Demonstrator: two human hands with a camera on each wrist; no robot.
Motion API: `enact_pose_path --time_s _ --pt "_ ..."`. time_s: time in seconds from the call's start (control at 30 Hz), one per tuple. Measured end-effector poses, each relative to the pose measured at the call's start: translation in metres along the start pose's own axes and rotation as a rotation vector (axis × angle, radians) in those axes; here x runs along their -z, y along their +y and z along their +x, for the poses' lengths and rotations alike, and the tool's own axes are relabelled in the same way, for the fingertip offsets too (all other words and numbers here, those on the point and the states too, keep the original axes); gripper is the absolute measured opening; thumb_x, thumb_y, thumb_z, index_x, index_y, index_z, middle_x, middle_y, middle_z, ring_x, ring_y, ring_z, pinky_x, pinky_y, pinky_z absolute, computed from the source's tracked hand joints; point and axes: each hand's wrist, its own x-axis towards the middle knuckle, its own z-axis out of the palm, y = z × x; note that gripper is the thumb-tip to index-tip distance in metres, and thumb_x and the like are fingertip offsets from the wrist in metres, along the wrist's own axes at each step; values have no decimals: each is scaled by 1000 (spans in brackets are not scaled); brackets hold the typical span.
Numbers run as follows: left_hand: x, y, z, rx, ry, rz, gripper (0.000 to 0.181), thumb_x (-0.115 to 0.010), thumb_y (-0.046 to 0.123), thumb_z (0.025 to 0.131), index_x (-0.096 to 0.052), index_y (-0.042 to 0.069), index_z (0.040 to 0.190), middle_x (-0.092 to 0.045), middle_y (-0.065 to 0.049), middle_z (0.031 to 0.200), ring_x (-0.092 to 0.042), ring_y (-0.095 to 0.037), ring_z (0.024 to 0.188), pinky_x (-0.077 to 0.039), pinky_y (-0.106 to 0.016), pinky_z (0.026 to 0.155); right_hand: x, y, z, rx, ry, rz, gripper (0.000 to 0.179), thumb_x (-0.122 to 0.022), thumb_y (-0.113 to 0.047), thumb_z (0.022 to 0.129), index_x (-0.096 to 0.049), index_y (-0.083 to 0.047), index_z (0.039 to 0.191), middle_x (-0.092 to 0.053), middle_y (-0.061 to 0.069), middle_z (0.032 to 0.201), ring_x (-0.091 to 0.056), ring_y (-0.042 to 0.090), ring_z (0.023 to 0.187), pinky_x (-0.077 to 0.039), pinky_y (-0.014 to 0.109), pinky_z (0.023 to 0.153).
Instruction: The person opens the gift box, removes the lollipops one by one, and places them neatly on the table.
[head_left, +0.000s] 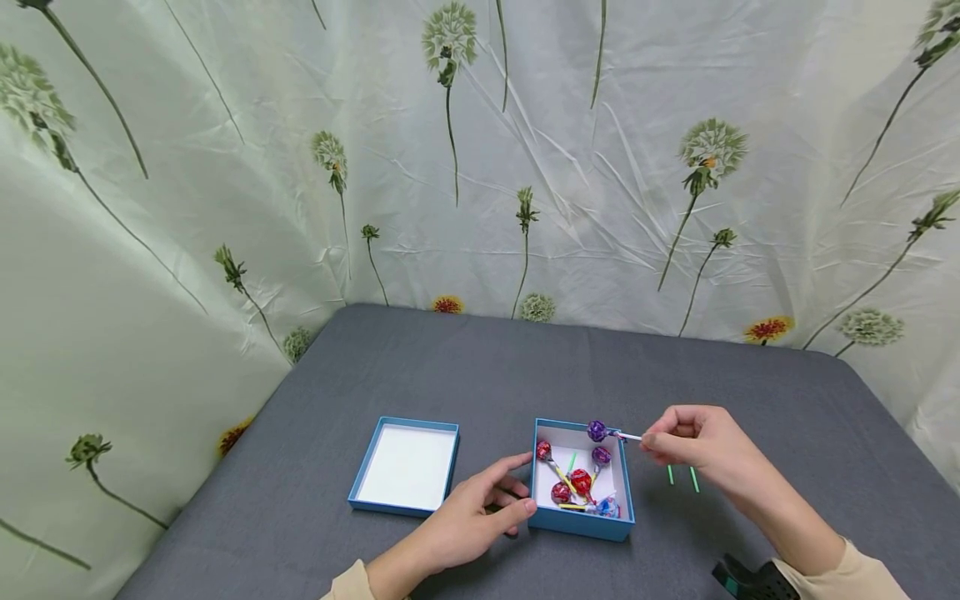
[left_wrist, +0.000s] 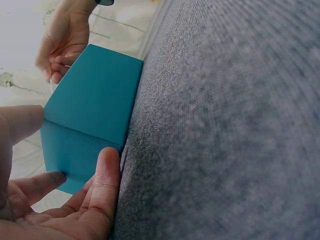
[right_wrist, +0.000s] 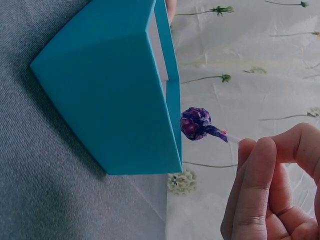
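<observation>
My right hand (head_left: 693,442) pinches the white stick of a purple-wrapped lollipop (head_left: 597,431), whose head hangs over the far right corner of a blue box (head_left: 581,523). In the right wrist view that lollipop (right_wrist: 196,124) shows at the box's rim, stick between thumb and fingertips. Inside the box lie several lollipops: red ones (head_left: 581,481), another purple one (head_left: 601,456) and a blue-wrapped one (head_left: 607,507). My left hand (head_left: 480,512) touches the box's left side with spread fingers. The left wrist view shows its fingertips against the teal wall (left_wrist: 95,100).
A blue-edged box lid (head_left: 405,465), white inside, lies left of the box on the grey table (head_left: 480,367). Two short green sticks (head_left: 693,479) lie right of the box, under my right hand. A black band (head_left: 753,577) is at the right wrist. Flower-printed cloth hangs behind.
</observation>
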Motion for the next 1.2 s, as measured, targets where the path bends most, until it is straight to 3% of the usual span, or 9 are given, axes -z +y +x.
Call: enact_pose_path --time_s 0.4,0.8,1.2 --pt "1 1 0 -13 -1 -5 57 -66 27 109 -47 20 161 -69 -7 128 -71 -13 96 -60 -22 78 12 9 -7 11 37 25 17 -73 -15 100 -73 1 95 -80 -4 94 -70 7 81 -61 29 76" --pt "0 0 0 -13 -3 -1 57 -66 27 109 -46 20 162 -68 -7 127 -71 -13 97 -60 -21 79 20 16 -12 -31 49 20 19 -68 -15 104 -74 3 99 -80 -1 93 -73 12 82 -64 28 79" --pt "1 1 0 -8 -7 6 57 -66 28 109 -46 21 162 -68 -7 128 -71 -13 96 -59 -20 79 31 26 -16 5 94 50 15 -67 -8 104 -76 2 96 -79 -8 91 -74 5 81 -63 24 77"
